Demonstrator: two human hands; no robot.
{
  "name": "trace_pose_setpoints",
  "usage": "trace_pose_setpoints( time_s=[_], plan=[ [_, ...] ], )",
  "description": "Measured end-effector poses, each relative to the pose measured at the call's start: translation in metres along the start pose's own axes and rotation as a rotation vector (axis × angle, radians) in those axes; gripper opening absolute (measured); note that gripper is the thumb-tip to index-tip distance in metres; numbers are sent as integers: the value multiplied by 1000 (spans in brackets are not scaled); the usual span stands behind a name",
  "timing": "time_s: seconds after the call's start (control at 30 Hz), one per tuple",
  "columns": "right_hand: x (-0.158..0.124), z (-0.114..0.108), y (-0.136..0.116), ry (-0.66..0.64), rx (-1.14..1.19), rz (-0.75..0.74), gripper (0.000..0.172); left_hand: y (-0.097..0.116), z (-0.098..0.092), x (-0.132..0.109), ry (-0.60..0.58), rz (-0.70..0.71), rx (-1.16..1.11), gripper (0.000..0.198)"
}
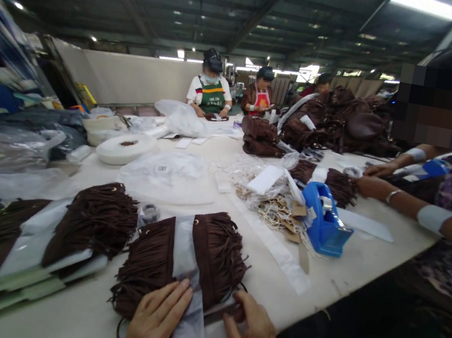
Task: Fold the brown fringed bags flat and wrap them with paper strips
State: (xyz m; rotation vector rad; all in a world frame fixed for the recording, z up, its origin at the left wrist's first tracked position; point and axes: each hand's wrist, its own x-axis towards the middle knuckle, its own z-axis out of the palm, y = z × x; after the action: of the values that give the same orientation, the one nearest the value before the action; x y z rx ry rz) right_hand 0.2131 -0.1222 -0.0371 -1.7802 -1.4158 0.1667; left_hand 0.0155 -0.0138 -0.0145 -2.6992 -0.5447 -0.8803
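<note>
A dark brown fringed leather piece lies before me, with small metal eyelets at its top edge. A translucent white strip runs down its middle and hangs over the near side. My left hand lies flat on the strip and the fringe, fingers stretched out and side by side. At the near right edge, my right hand has thumb and forefinger around a brown part of the same piece; its other fingers are hidden. To the left is a stack of similar fringed pieces with white wrapping between them.
A blue tape dispenser stands right of centre beside tangled tags and strings. A white roll and clear plastic bags lie farther back. A co-worker's hands handle another fringed piece at right. Brown bags are heaped behind.
</note>
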Motion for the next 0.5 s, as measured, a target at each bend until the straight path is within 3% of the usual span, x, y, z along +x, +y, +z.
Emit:
trace_pose_setpoints(
  time_s=[0.13,0.23,0.33,0.5],
  plan=[
    [-4,6,4,53,25,-58,34,-1,0,-1,9,0,6,52],
    [-11,3,6,94,5,-200,32,-5,-2,0,-14,56,29,51],
    [-12,-2,-1,-16,-87,-343,33,-10,-4,2,0,66,32,47],
    [5,-4,-15,-201,-269,-364,19,-14,-8,8,-7,50,25,45]
  ],
)
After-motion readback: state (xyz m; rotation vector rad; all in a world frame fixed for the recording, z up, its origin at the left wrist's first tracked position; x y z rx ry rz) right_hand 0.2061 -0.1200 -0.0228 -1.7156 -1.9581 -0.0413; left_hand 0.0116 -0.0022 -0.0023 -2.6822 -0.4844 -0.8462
